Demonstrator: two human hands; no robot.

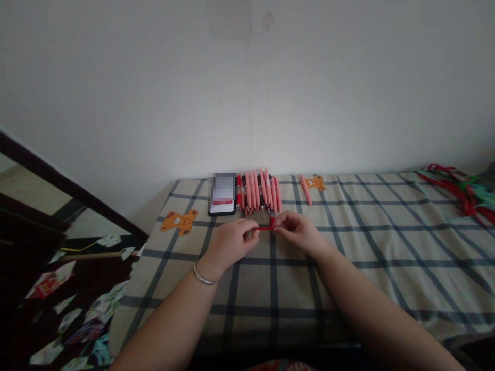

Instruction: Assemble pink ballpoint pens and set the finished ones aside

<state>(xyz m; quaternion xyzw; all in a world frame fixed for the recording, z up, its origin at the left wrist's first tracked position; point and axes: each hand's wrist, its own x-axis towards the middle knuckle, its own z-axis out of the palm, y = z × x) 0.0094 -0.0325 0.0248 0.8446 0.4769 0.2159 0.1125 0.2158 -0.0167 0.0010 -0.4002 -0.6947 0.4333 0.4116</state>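
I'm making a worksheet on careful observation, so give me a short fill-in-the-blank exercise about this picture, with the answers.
1. The left hand and right hand hold between them a thin piece coloured ____.
2. The bracelet circles the wrist of the ____ hand.
3. Printed on the checked cloth are ____ visible bears.
4. Behind the cloth, the plain surface rising upright is a ____.

Missing words: red; left; two; wall.

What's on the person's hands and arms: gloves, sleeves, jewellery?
Left hand and right hand: no gloves. A slim, rounded, silver-coloured bangle circles the left wrist; none shows on the right wrist. No sleeves in view.
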